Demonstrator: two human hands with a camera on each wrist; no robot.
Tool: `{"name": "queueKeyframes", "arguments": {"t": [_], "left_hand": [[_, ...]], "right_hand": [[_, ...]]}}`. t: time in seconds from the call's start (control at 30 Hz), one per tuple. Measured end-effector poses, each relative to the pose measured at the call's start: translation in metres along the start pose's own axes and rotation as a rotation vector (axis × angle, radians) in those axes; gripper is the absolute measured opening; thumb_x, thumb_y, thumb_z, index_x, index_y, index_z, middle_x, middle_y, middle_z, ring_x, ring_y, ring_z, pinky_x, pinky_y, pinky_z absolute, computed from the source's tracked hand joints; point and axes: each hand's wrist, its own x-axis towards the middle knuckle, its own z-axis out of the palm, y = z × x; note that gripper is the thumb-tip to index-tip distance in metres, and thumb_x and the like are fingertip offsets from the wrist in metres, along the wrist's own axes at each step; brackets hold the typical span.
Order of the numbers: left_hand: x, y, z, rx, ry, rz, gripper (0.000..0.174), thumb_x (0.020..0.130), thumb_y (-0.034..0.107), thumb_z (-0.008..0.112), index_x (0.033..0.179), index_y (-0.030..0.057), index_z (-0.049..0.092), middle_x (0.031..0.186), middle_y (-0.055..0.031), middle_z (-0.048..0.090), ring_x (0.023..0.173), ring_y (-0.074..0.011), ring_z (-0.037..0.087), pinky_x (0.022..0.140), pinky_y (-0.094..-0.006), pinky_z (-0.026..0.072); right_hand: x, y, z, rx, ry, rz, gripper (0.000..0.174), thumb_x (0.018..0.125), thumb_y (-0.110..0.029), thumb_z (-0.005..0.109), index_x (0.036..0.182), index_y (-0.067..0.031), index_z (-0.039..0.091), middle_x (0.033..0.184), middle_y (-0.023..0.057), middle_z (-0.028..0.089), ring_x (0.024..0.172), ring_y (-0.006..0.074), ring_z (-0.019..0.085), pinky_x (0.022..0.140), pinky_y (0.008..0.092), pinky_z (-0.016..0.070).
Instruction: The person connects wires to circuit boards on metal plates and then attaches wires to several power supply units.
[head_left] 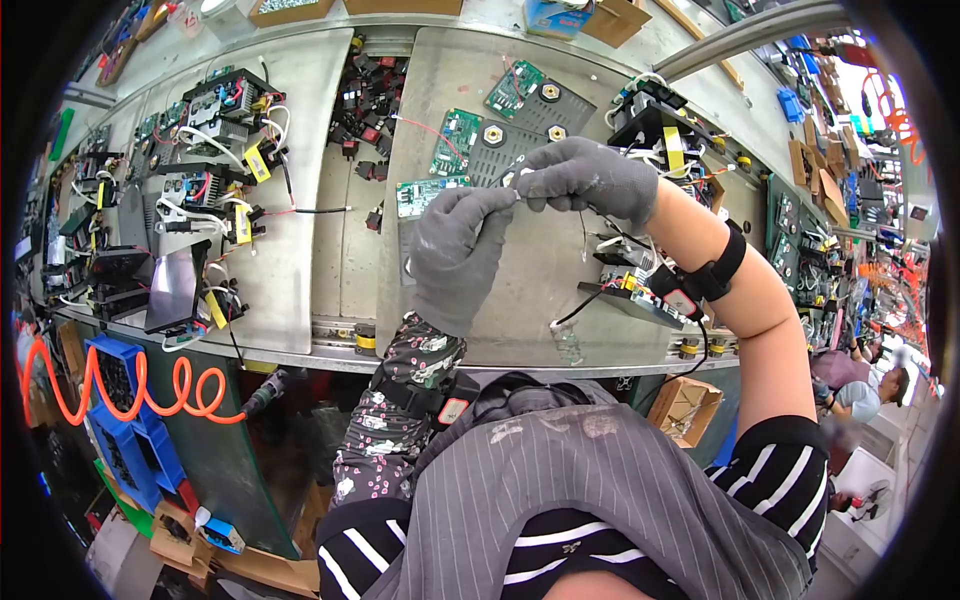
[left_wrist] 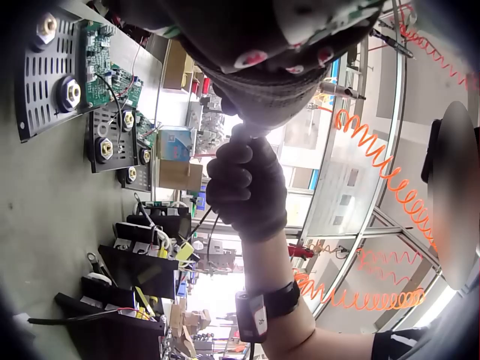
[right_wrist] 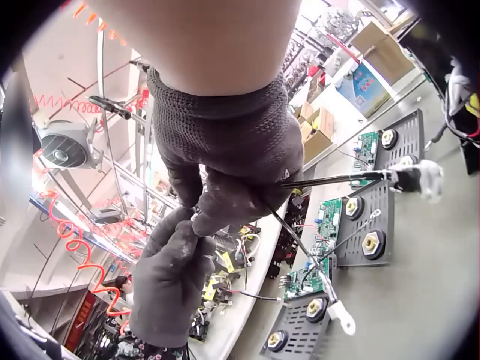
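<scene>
Both hands wear grey gloves and meet fingertip to fingertip above the bench. My left hand [head_left: 458, 250] pinches a small pale part [head_left: 518, 195] at its fingertips, mostly hidden; I cannot tell its kind. My right hand [head_left: 592, 180] is curled against the same spot from the other side and grips black cables [right_wrist: 330, 181]. One cable ends in a white-wrapped tip [right_wrist: 429, 181], another in a metal ring terminal [right_wrist: 343, 318]. Below the hands lie green circuit boards [head_left: 459, 140] beside black slotted plates [right_wrist: 367, 225] with brass-coloured nuts.
Wired black assemblies with yellow tags [head_left: 257, 163] fill the left bench, and more such assemblies [head_left: 640, 285] stand to the right. A channel of black and red parts [head_left: 366, 110] runs between the benches. An orange coiled hose [head_left: 130, 400] hangs at lower left; a blue box [head_left: 558, 17] stands behind.
</scene>
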Motion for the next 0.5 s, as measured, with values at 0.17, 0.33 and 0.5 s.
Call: {"name": "queueKeyframes", "arguments": {"t": [0.17,0.33,0.5], "left_hand": [[-0.049,-0.029,0.057,-0.523,-0.286,-0.755,0.024,0.089,0.017,0.062,0.11,0.0053,0.061,0.091,-0.0033,0.063,0.074,-0.01,0.058,0.059,-0.0233,0.0466],[-0.023,-0.083,0.116,-0.96,-0.179,-1.387,0.03,0.091,0.032,0.056,0.113,0.0105,0.054,0.093,-0.0042,0.063,0.074,-0.0146,0.063,0.055,-0.0239,0.0503],[0.005,-0.109,0.136,-1.07,0.105,-1.378,0.021,0.093,0.033,0.053,0.101,0.0136,0.053,0.084,-0.0034,0.06,0.066,-0.0139,0.061,0.047,-0.0235,0.0493]], "right_hand": [[0.019,-0.008,-0.025,-0.111,0.113,-0.096,0.025,0.081,-0.022,0.068,0.098,-0.0036,0.066,0.083,-0.0024,0.062,0.07,0.0036,0.052,0.061,0.0184,0.0417],[0.044,-0.028,-0.042,-0.388,0.152,-0.318,0.025,0.086,-0.018,0.063,0.105,-0.0013,0.064,0.087,-0.0013,0.064,0.078,0.0047,0.056,0.071,0.021,0.0459],[0.063,-0.028,-0.034,-0.642,0.169,-0.106,0.019,0.087,-0.015,0.061,0.101,-0.0023,0.065,0.087,0.0027,0.065,0.072,0.0082,0.059,0.066,0.0242,0.0497]]}}
